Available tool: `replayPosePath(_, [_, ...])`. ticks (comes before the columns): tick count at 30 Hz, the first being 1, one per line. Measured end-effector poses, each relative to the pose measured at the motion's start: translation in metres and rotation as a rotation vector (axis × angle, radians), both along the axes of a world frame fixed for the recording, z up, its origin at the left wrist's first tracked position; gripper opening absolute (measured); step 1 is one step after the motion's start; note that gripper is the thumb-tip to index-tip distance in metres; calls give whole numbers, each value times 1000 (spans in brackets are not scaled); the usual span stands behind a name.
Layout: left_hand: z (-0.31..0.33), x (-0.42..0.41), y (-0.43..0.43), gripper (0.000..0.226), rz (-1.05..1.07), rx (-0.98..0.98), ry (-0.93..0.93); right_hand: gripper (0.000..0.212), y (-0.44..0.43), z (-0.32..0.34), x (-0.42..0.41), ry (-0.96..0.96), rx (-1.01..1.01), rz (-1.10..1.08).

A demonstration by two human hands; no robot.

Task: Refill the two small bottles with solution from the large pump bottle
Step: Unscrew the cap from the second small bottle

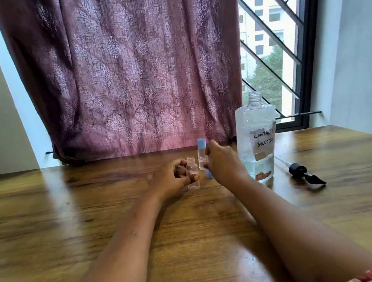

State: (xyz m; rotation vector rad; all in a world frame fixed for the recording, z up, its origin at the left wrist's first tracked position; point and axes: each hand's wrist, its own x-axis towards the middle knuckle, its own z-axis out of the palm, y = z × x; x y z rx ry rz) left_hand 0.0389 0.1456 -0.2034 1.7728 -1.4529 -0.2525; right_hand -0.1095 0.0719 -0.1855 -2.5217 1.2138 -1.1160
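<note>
we note bare desk (72, 235) wide open on the left and front. far centre crowded: open small bottle (192, 174), capped small bottle (201, 154), large bottle (257, 140) close together. pump head (306, 173) lies right of the large bottle; curtain (129, 63) closes the back.

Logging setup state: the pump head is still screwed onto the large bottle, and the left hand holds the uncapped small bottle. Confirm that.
Not quite. The head view shows the pump head lying on the table, right of the large bottle, whose neck is open. The left hand does hold the uncapped small bottle.
</note>
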Motion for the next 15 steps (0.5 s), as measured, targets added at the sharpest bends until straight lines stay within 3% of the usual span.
replayPosePath(5, [-1, -2, 0, 34, 2, -2, -41, 21, 22, 50, -15, -470, -306, 52])
replayPosePath(7, [0, -4, -2, 34, 4, -6, -56, 24, 24, 58, -26, -524, -484, -32])
replayPosePath(9, [3, -8, -3, 39, 30, -16, -103, 34, 19, 56, -35, -501, -539, -201])
replayPosePath(12, [1, -12, -6, 44, 44, -18, -135, 64, 7, 39, -39, -513, -362, -378])
replayPosePath(15, [-2, -13, -10, 52, 30, -22, -115, 93, 0, 24, -39, -532, -141, -387])
